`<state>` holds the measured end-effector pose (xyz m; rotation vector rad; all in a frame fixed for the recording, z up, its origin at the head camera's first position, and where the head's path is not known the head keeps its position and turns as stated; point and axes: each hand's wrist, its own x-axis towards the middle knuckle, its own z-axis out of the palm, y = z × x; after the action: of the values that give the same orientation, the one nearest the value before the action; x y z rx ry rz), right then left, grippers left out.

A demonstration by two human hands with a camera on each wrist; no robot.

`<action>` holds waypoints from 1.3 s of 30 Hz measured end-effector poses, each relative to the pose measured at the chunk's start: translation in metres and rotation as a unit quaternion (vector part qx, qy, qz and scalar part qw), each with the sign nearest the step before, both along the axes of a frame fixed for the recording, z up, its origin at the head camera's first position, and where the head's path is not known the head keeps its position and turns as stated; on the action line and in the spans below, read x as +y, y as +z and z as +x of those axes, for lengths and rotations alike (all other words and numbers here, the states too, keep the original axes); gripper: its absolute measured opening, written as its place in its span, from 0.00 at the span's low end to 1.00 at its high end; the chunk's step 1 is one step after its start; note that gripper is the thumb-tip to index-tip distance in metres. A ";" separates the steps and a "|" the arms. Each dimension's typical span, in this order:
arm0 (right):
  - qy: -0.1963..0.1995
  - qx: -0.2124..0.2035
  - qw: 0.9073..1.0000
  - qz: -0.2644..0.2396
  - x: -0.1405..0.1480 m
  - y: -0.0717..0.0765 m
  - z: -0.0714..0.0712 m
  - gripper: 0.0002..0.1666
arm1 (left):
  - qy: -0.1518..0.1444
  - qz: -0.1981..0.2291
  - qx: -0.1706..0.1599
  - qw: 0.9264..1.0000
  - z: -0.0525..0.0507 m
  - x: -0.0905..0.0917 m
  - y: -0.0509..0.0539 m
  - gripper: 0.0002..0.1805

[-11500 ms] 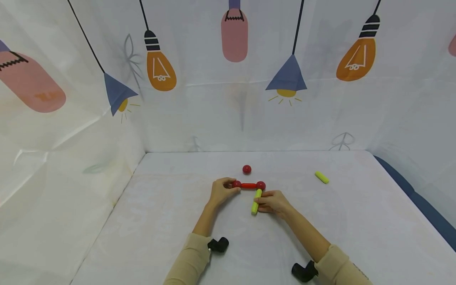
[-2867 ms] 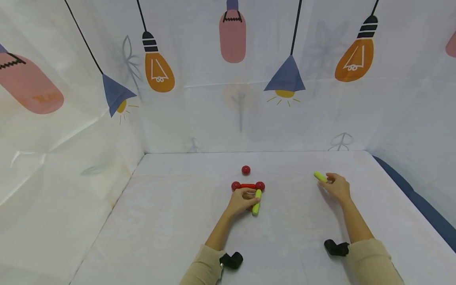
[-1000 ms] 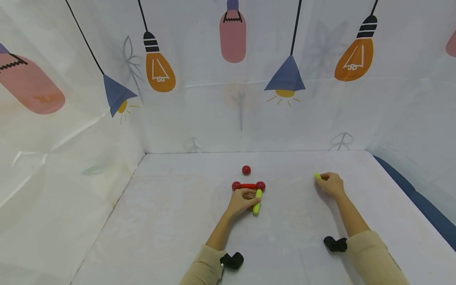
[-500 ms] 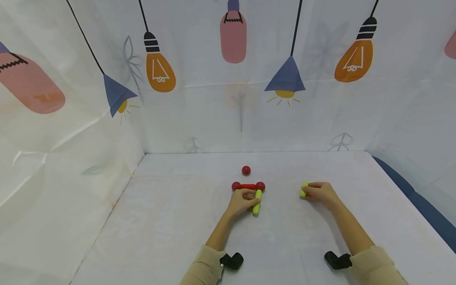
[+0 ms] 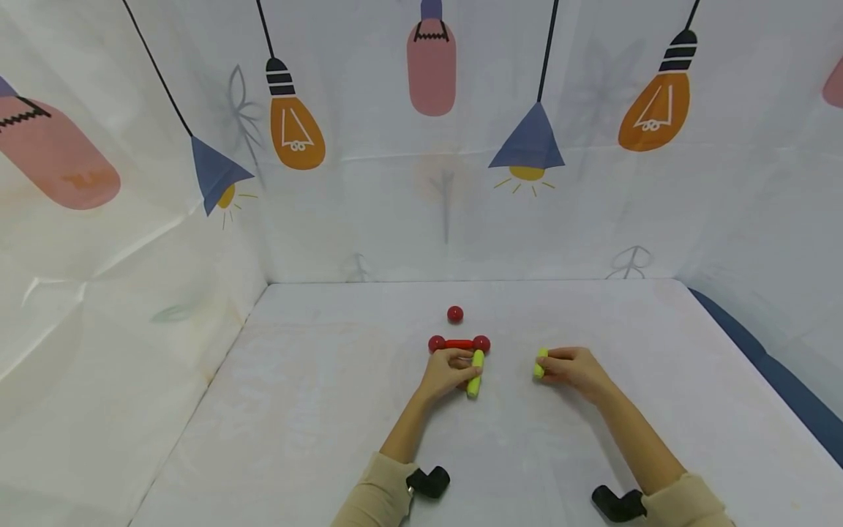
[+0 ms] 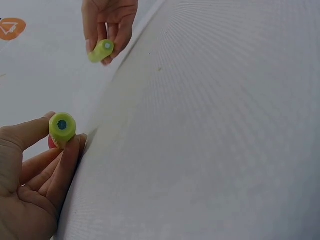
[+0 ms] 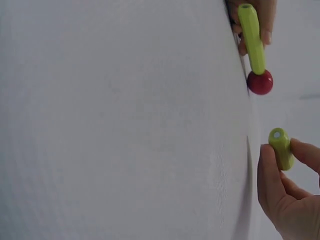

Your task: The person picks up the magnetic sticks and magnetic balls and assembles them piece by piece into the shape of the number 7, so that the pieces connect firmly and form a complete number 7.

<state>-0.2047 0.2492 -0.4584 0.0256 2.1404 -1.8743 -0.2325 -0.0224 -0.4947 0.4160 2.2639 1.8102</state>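
Note:
In the head view my left hand [image 5: 441,375] pinches a yellow-green magnetic rod [image 5: 476,375], whose far end touches the right-hand red ball [image 5: 481,343]. A short red rod [image 5: 459,344] joins this ball to another red ball [image 5: 437,343] on its left. Right of them, my right hand [image 5: 579,372] pinches a second yellow-green rod [image 5: 540,364] between thumb and fingers. That second rod [image 7: 281,150] shows a round pale spot on its end in the right wrist view. The left-hand rod [image 6: 62,127] shows a dark round end in the left wrist view.
A loose red ball [image 5: 455,314] lies behind the joined pieces on the white table [image 5: 316,410]. A white printed sheet [image 5: 369,219] hangs behind and at the sides. Black wrist cameras [image 5: 428,483] sit at both sleeve cuffs.
My left hand has shifted from the left ball to the first yellow-green rod, formerly in my right hand. My right hand has picked up the second rod at back right and carried it left and nearer.

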 end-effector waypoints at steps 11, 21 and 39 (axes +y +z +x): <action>0.018 -0.004 1.000 -0.008 -0.024 -0.005 0.011 0.28 | 0.013 -0.013 0.001 1.000 0.001 -0.001 -0.002 0.19; 0.020 -0.034 0.999 0.000 -0.039 -0.007 0.018 0.30 | 0.009 -0.004 0.002 1.000 0.002 -0.001 -0.001 0.20; 0.069 -0.053 0.996 -0.023 -0.058 -0.012 0.025 0.30 | 0.011 -0.003 0.012 1.000 0.007 -0.001 0.008 0.18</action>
<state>-0.1802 0.1910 -0.4706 -0.0315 1.9754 -1.8011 -0.2254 -0.0229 -0.4871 0.4151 2.2990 1.8186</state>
